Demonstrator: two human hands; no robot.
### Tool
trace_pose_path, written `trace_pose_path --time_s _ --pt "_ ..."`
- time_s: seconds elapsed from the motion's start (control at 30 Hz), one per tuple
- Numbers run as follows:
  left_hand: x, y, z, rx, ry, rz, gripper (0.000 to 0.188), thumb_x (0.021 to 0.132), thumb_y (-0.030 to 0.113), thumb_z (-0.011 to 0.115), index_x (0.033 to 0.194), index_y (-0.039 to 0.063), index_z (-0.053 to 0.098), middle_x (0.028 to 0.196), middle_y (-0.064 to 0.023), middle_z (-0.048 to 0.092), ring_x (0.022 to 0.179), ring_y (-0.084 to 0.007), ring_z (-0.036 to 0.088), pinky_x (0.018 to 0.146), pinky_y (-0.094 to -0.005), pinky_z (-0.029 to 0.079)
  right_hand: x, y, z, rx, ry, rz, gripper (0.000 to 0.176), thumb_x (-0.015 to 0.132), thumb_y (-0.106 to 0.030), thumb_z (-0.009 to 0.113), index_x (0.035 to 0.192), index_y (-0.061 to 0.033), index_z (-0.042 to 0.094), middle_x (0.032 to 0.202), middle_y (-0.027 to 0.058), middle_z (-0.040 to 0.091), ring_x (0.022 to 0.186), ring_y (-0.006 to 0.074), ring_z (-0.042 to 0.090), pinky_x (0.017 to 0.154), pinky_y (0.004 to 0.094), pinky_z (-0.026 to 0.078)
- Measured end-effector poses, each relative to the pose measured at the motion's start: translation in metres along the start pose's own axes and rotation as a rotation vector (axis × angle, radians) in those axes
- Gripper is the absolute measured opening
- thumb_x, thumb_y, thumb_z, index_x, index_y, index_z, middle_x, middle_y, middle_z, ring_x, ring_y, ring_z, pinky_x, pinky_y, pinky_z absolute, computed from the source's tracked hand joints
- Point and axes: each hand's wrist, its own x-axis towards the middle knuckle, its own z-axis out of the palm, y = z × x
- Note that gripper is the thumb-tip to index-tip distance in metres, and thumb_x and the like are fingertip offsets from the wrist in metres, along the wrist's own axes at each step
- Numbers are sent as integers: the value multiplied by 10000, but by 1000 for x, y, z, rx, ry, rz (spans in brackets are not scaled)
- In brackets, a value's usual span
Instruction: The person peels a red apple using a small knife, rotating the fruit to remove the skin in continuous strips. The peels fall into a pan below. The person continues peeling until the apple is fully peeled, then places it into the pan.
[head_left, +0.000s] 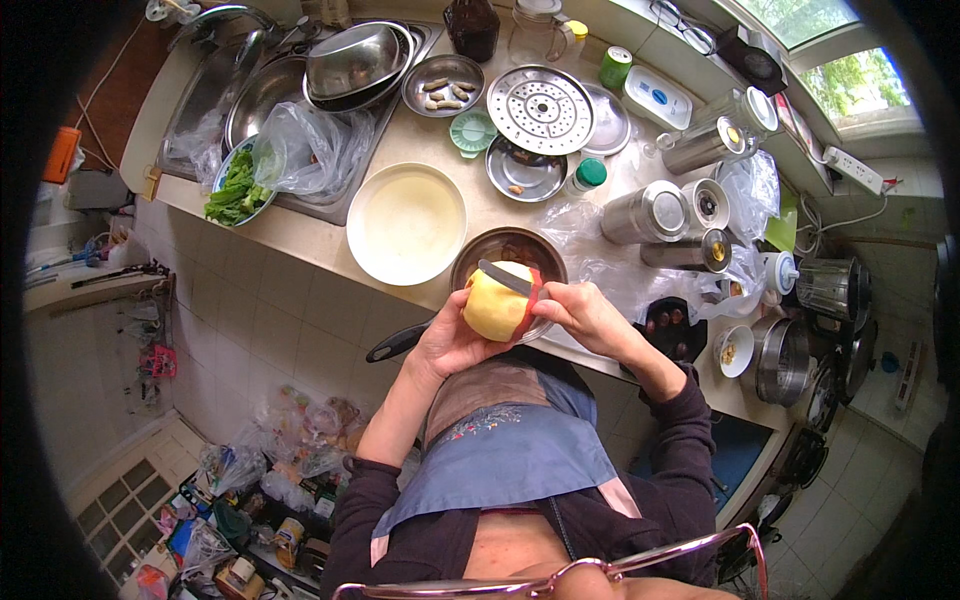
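Observation:
A largely peeled fruit (489, 309), probably an apple, rests in my left hand (450, 337), whose fingers cup it from the left and below. Its flesh is pale yellow, and a band of red skin (531, 304) remains on the right side. My right hand (581, 311) grips a knife (506, 277); its dark blade lies across the top of the fruit, and its handle is mostly hidden by my fingers. Directly beneath is a metal pan (469, 255) with brownish-red pieces inside, partly covered by the fruit and hands.
Left of the pan is a large cream bowl (405, 225). A black handle (397, 343) juts past the counter edge. Beyond are a steel bowl (526, 169), a perforated steamer plate (540, 109) and a green-capped jar (589, 176). Steel canisters (646, 212) crowd the right; leafy greens (238, 191) sit by the sink.

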Motion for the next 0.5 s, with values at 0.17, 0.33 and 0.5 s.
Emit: trace_pose_path --time_s 0.17,0.33,0.5 --pt "0 0 -5 -143 -23 -13 611 814 368 585 1292 72 346 1248 -177 434 1075 -327 506 853 -489 483 0 2 6 -177 39 -2 286 872 -248 524 780 23 510 675 219 532 667 377 560 580 386 433" --pt "1 -2 -6 -158 19 18 600 823 364 574 1291 66 347 1256 -182 423 1079 -340 499 856 -494 481 1 5 8 -217 56 -61 303 839 -276 556 764 9 484 705 223 555 710 402 561 579 435 436" --pt "1 -4 -4 -214 5 -13 595 821 379 571 1281 67 358 1245 -185 430 1081 -340 494 860 -480 482 0 8 11 -287 71 -92 304 820 -281 577 765 0 476 712 200 561 679 383 568 573 439 442"
